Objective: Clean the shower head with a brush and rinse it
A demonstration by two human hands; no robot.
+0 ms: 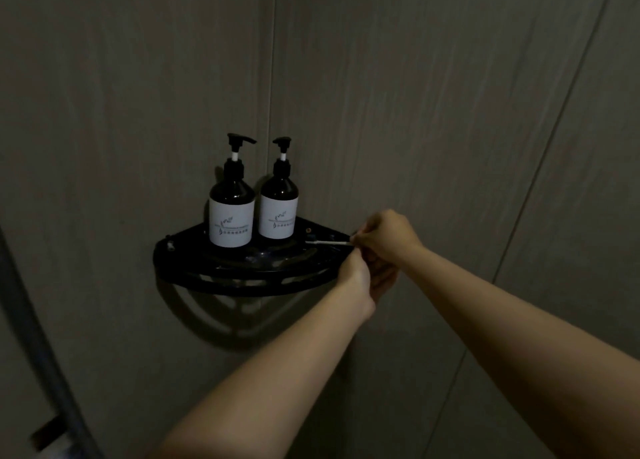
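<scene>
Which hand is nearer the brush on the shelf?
Right. The right hand pinches the handle end of the brush. The left hand is just below it, beside the rim of the shelf; whether it touches the brush is unclear.

two pump bottles (254,199) crowd the corner shelf (242,278) back-left; its right front lies open.

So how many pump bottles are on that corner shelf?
2. The left pump bottle and the right pump bottle stand side by side on the black shelf; none looks hidden.
</scene>
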